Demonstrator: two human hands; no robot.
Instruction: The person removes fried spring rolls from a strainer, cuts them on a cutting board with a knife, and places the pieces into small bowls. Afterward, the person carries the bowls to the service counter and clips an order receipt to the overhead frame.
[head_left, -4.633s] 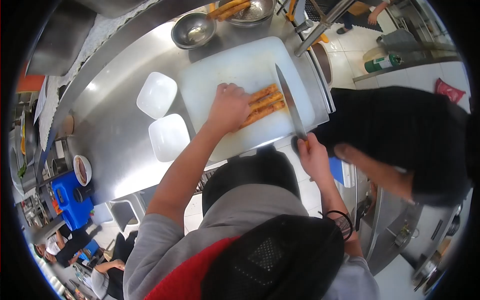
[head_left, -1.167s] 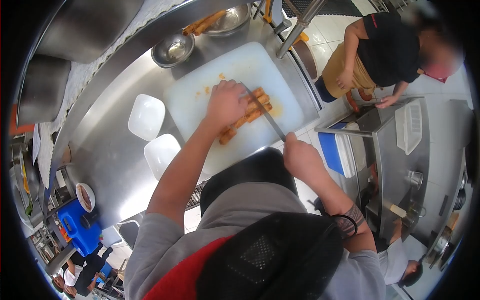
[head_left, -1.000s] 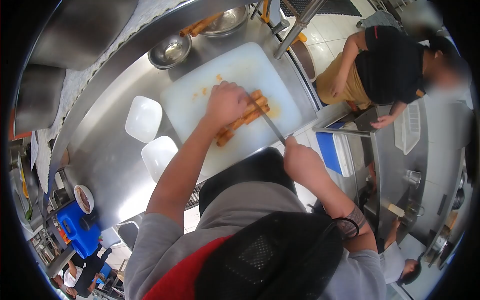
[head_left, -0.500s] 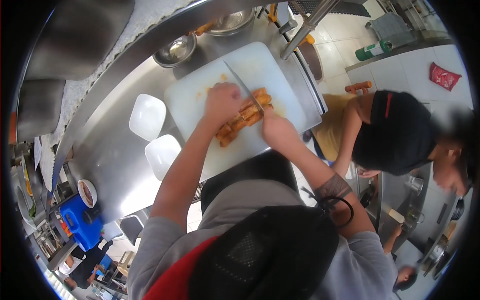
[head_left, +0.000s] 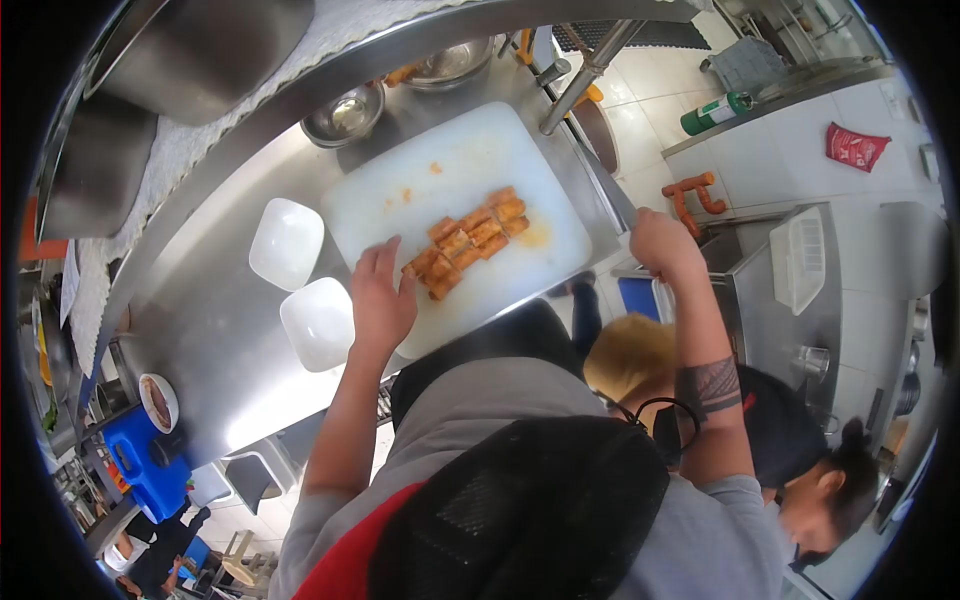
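Note:
Several cut pieces of browned rolls (head_left: pixel 465 243) lie in rows, slanting across the white cutting board (head_left: pixel 400 165). My left hand (head_left: pixel 383 300) rests at the board's left edge beside the lower left pieces, its fingers apart and holding nothing. To the right, past the board and the counter edge, my right hand (head_left: pixel 664 243) is closed round the handle of the knife (head_left: pixel 612 197), whose blade points up and left. Small crumbs (head_left: pixel 436 168) and a yellowish wet patch mark the board.
Two white square bowls (head_left: pixel 287 244) (head_left: pixel 318 324) stand left of the board. Metal bowls (head_left: pixel 345 115) sit behind it, near a metal post (head_left: pixel 590 75). A co-worker (head_left: pixel 790 430) bends close to my right arm. A blue container (head_left: pixel 147 462) stands at the far left.
The knife has left the rolls and moved right, off the board, in my right hand. My left hand has slid down and left, off the rolls, and opened. The co-worker has moved lower, nearer my right arm.

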